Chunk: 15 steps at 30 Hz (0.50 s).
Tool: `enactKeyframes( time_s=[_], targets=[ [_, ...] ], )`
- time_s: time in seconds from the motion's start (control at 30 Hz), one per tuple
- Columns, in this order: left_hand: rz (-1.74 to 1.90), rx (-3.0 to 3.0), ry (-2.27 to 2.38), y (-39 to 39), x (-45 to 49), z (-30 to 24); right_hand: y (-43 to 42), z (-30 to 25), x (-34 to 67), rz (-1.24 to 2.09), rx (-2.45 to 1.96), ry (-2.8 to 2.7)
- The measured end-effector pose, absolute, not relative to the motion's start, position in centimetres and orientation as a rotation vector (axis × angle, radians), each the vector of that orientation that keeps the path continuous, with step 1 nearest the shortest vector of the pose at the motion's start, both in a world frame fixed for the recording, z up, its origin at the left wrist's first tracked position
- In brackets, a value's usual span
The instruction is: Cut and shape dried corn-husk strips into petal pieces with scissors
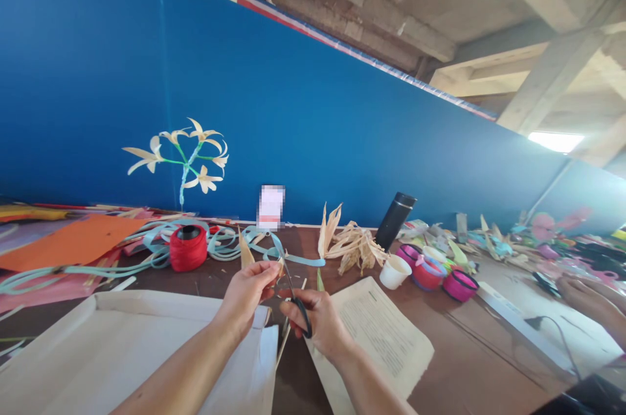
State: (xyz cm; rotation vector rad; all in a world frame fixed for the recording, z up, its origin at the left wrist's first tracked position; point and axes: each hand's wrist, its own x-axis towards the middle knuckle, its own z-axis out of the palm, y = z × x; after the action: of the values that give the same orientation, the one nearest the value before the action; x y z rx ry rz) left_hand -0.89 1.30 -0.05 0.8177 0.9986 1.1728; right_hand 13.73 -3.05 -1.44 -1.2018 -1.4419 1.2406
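Observation:
My left hand [255,283] pinches a piece of dried corn husk [246,252], whose pale pointed end sticks up above my fingers. In my right hand [317,318] is a pair of scissors [304,318] with dark handles, its blades tilted up against the husk at my left fingertips. Just beyond my hands a light blue ribbon [307,261] lies on the brown table. A bunch of dried corn husks [355,246] rests behind and to the right. Under my right forearm is a printed sheet [386,330].
A white cardboard tray [147,337] fills the front left. Behind it stand a red twine spool [188,250] and a husk flower spray [188,164]. To the right are a black bottle [395,220], a white cup [394,273] and pink tape rolls [460,286]. Another person's hand [587,294] is far right.

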Motion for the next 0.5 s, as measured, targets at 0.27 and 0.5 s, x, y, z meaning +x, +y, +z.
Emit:
enactKeyframes(
  time_s=[0.27, 0.5],
  targets=[
    [1.160, 0.852, 1.018, 1.35, -1.11, -0.03, -3.03, -1.49, 13.96, 1.228, -1.222, -1.463],
    [1.128, 0.898, 1.006, 1.52, -1.53, 0.17, -3.16, -0.88, 13.99, 1.223, -1.252, -1.475]
  ],
)
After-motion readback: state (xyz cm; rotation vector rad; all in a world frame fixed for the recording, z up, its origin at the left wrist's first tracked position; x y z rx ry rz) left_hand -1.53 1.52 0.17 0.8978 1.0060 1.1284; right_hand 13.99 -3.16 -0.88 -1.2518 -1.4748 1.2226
